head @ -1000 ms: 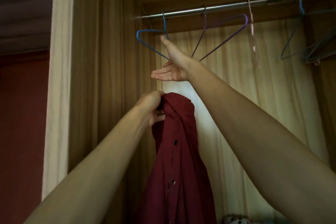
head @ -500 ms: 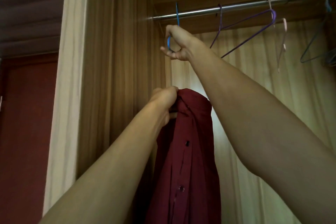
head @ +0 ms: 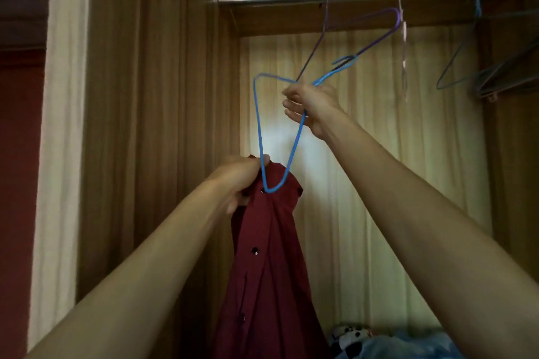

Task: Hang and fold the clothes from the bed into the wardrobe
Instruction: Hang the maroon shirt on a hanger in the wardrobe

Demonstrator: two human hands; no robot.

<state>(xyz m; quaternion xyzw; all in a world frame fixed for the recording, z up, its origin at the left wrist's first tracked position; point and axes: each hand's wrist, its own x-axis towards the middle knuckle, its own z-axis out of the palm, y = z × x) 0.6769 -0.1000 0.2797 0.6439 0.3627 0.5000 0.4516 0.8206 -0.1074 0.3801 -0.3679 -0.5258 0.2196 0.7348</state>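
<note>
The shirt [head: 268, 256] is gripped at its top by the left hand [head: 239, 181], dead centre, while the hanger [head: 268, 190], clutched by the right hand [head: 312, 105] at 1 o'clock, is judged ready for threading into a shoulder.

My right hand [head: 310, 105] grips the blue hanger [head: 258, 122], its corner touching the red shirt [head: 268, 256] bunched in my left hand [head: 237, 181].
</note>
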